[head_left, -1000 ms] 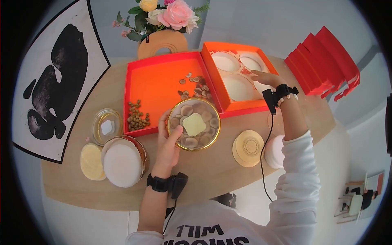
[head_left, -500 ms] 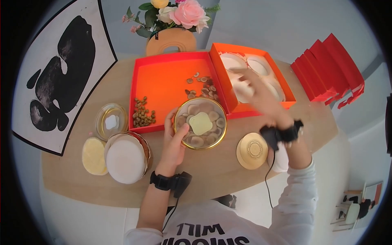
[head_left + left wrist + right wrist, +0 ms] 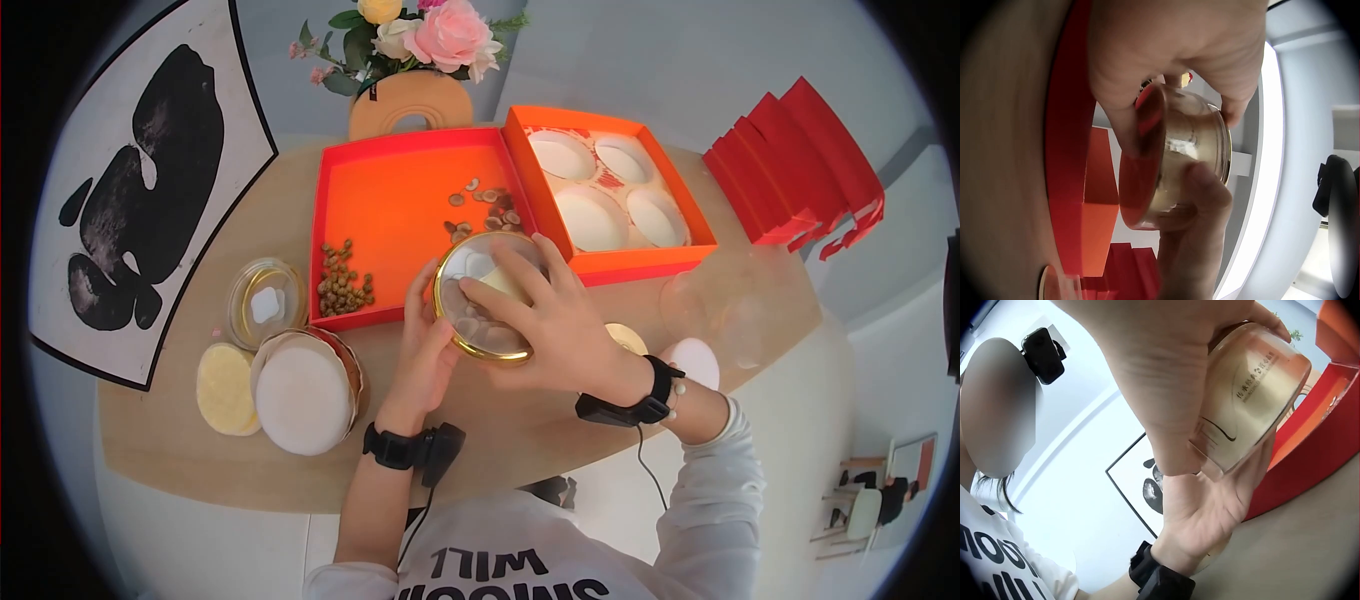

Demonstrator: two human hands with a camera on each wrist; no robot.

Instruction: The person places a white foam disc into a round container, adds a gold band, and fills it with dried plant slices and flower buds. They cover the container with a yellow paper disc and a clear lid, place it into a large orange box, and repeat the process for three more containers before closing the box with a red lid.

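Gold-rimmed jar [image 3: 474, 322], right hand [image 3: 565, 325] across it, red-rimmed tray [image 3: 390, 200] beyond

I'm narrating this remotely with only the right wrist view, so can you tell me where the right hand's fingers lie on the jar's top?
Observer: In the head view, the right hand has fingers spread across the jar's gold-rimmed top.
Operator: Does the orange box hold any jars?
Observer: None that show; the head view has four pale round hollows in the orange box.
Operator: And the red tray's near left corner?
Observer: Small brown balls are heaped there in the red tray.
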